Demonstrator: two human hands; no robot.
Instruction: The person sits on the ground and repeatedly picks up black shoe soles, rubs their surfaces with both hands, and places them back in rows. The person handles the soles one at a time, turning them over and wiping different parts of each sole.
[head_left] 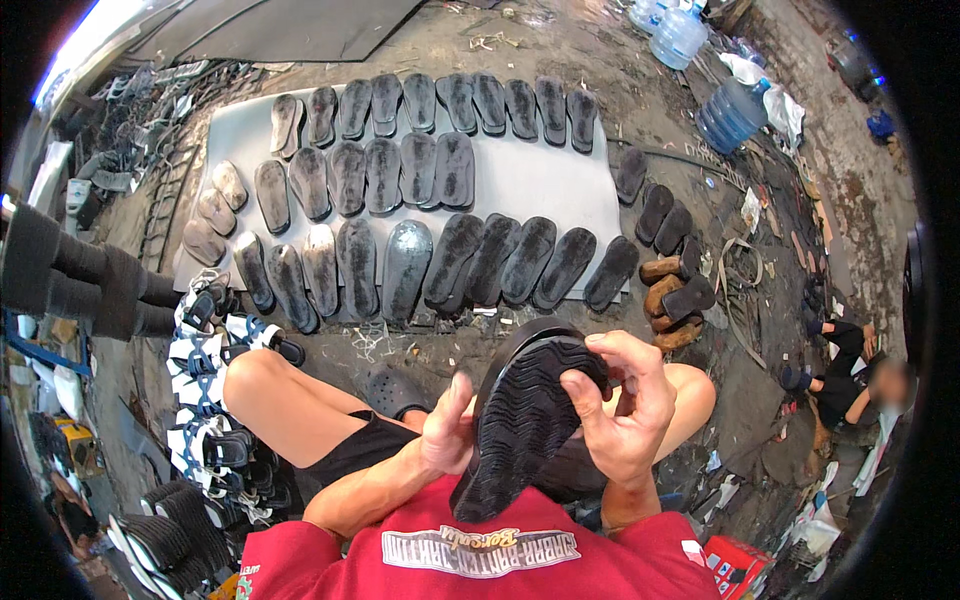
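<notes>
A black sandal (pixel 530 420) is held up over my lap, tilted, its wavy-ridged sole turned toward me. My left hand (pixel 449 430) lies along its left side with the thumb pointing up; its fingers run behind the sandal, partly hidden. At the toe end, my right hand (pixel 632 405) is bent around the upper right edge, thumb on the sole and fingers at the rim. The sandal's upper cannot be seen from here. Beyond my knees, rows of dark insole-shaped soles (pixel 455 258) lie on a pale sheet (pixel 540 170).
White-and-blue strapped sandals (pixel 200 360) are heaped by my left knee. Brown shoe lasts (pixel 672 300) and dark soles lie at the right. Large blue water bottles (pixel 733 115) stand far right. Another person (pixel 850 380) sits at the right edge. Scraps litter the floor.
</notes>
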